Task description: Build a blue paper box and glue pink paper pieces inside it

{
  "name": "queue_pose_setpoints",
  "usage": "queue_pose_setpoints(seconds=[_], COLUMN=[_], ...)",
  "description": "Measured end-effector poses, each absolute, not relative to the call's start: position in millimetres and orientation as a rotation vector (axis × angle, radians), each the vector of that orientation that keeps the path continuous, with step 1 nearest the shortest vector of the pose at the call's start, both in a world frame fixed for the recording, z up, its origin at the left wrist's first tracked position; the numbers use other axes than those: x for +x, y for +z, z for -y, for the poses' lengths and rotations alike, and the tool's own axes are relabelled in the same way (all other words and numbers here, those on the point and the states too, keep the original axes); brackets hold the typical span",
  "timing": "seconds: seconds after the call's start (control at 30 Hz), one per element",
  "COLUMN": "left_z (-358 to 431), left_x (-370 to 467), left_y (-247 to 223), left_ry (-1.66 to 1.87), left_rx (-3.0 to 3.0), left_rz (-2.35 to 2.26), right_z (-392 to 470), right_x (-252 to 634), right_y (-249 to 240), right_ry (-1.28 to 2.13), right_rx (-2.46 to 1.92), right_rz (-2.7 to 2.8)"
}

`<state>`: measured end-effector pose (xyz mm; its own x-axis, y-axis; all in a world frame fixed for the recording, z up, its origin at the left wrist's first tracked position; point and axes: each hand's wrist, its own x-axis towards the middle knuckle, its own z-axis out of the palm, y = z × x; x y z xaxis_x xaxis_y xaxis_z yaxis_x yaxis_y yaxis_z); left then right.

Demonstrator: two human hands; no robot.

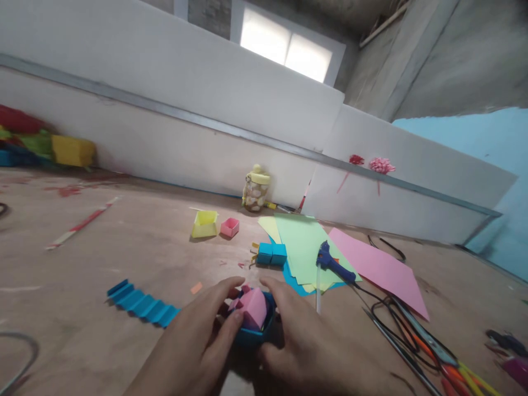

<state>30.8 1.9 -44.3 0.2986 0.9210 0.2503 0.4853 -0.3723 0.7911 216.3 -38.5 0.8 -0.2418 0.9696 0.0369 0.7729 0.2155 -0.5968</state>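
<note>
Hands meet low and near on the brown table (124, 264). The left hand (193, 341) and the right hand (305, 346) both press in on one small blue paper box (253, 334) with a pink folded paper piece (252, 308) sitting in its top. The box is right between the two hands, just past the thumbs. The left grip pinches the box and the pink piece from the left side. The right grip curls round the box from the right, fingers touching its far rim. Neither hand is nearer; both touch it. The pink piece points up and a little away from the person.

To the left of the hands lies one blue zigzag folded paper strip (142, 303), its long side running from far left to near right, close to the left hand but apart.

Farther off I count one yellow paper box (205, 224) and one small pink paper box (230, 226), side by side. Two little blue paper cubes (272, 253) touch each other near a stack of coloured paper sheets (305, 247). One blue glue gun (332, 263) lies on that stack. One pink paper sheet (379, 269) lies to its right. One jar with a yellow lid (256, 190) stands by the wall.
</note>
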Motion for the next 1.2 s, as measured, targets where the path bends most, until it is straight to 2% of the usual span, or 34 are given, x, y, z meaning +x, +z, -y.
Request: queue_pose_setpoints(seconds=[0.17, 0.33, 0.57, 0.7, 0.93, 1.2], left_z=[-1.7, -3.9, 1.0, 0.9, -7.7, -6.9], left_x=[32.4, 34.0, 29.8, 30.3, 29.9, 30.7], left_y=[-37.6, -43.3, -49.8, -50.3, -46.6, -51.1], left_ry=[0.863, 0.909, 0.815, 0.811, 0.797, 0.834], left_rx=[2.019, 2.046, 2.107, 2.134, 2.257, 2.327], left_rz=[-1.212, -1.203, -1.243, -1.357, -1.372, -1.334], right_z=[38.3, 38.5, 35.5, 28.5, -4.9, -29.0], right_x=[216.9, 220.0, 234.2, 245.0, 210.1, 208.9], right_y=[-0.3, 20.6, 35.1, 39.2, 72.2, 49.4], right_ry=[0.614, 0.54, 0.456, 0.146, -0.409, -0.276], right_rx=[-1.557, -1.651, -1.464, -1.426, -1.419, -1.454], right_rz=[2.021, 2.013, 2.096, 2.226, 3.055, 3.176])
